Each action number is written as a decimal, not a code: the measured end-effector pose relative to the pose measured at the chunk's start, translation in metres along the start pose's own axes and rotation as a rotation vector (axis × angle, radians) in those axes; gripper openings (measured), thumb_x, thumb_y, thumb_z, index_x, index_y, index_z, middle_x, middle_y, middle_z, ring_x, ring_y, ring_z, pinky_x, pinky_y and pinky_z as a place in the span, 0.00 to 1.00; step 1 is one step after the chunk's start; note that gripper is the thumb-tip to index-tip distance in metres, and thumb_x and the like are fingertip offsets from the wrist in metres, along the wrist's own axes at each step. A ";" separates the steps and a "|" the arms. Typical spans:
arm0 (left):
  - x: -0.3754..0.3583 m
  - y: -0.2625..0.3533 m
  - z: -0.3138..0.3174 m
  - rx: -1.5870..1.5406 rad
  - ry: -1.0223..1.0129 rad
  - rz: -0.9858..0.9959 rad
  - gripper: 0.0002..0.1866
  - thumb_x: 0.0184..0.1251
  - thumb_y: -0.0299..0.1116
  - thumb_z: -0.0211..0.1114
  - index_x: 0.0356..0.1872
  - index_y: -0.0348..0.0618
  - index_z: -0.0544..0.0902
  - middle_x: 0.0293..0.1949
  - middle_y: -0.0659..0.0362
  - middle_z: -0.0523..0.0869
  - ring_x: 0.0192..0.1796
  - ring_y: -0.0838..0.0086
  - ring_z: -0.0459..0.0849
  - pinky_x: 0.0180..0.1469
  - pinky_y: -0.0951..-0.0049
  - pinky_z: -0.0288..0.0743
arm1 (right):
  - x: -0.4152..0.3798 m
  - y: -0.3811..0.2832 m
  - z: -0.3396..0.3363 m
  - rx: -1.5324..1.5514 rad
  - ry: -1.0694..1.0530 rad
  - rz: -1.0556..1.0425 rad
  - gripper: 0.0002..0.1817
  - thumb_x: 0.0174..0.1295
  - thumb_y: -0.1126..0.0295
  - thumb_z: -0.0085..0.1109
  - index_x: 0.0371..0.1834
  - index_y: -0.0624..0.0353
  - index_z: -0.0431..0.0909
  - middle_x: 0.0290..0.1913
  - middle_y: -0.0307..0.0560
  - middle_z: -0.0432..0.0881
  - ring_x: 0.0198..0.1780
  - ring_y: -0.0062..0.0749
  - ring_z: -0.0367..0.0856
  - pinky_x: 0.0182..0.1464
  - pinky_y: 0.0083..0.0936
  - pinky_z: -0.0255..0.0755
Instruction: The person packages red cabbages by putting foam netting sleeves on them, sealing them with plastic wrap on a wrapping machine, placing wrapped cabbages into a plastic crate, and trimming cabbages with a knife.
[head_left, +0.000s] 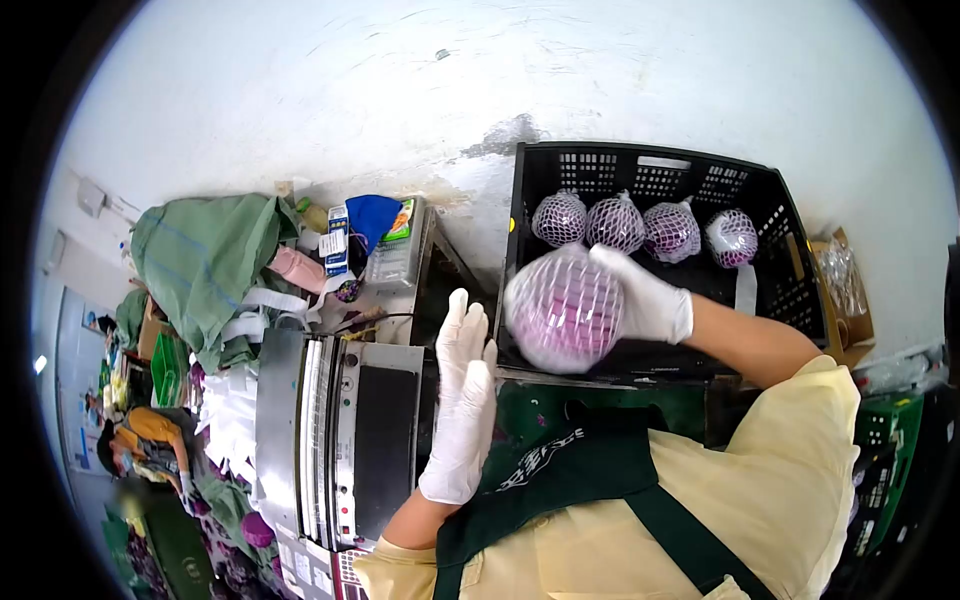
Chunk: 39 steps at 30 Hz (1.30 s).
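Note:
My right hand [648,298], in a white glove, grips a round purple cabbage [562,308] covered in white foam netting. It is held over the near left part of a black crate [650,362]. Several netted cabbages [672,231] sit in a row along the crate's far side. My left hand [462,405], also gloved in white, is raised with its fingers stretched out and holds nothing. It is beside the dark plate of a wrapping machine [387,440], to the left of the crate.
Green cloth [215,260], a blue cloth [373,220] and a clear plastic box [398,258] lie at the upper left. A cardboard box [848,300] stands right of the crate. Another person [150,437] is at the far left, near purple cabbages.

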<state>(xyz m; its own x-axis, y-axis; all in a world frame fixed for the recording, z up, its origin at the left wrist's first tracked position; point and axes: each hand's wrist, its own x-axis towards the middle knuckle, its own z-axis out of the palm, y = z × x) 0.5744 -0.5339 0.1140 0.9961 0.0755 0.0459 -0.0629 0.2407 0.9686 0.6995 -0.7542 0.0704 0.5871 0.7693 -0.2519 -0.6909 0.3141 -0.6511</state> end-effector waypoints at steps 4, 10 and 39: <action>-0.007 -0.016 -0.043 -0.207 0.144 0.019 0.28 0.76 0.48 0.53 0.66 0.38 0.67 0.60 0.49 0.76 0.65 0.60 0.75 0.71 0.58 0.64 | 0.041 -0.026 -0.083 -0.135 0.191 0.007 0.34 0.68 0.37 0.46 0.69 0.45 0.66 0.66 0.44 0.73 0.64 0.39 0.74 0.59 0.58 0.72; -0.104 -0.043 -0.118 -0.080 0.551 0.082 0.22 0.78 0.43 0.52 0.61 0.37 0.72 0.46 0.53 0.85 0.52 0.64 0.83 0.64 0.60 0.72 | 0.129 0.044 -0.146 -0.986 0.389 -0.358 0.38 0.64 0.55 0.63 0.73 0.59 0.59 0.70 0.53 0.66 0.71 0.40 0.65 0.71 0.35 0.59; -0.570 -0.025 -0.874 1.295 1.293 -0.615 0.66 0.28 0.54 0.83 0.76 0.63 0.54 0.70 0.35 0.60 0.70 0.39 0.64 0.66 0.40 0.64 | 0.163 0.245 0.213 -2.102 0.379 -0.564 0.24 0.65 0.82 0.47 0.67 0.60 0.67 0.65 0.51 0.68 0.66 0.38 0.70 0.63 0.28 0.67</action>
<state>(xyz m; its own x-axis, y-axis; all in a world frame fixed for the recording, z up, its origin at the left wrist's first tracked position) -0.0461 0.2631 -0.1505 0.1791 0.9799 0.0877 0.9070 -0.1990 0.3712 0.5368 -0.4335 0.0221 0.7146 0.6461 0.2680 0.6986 -0.6791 -0.2256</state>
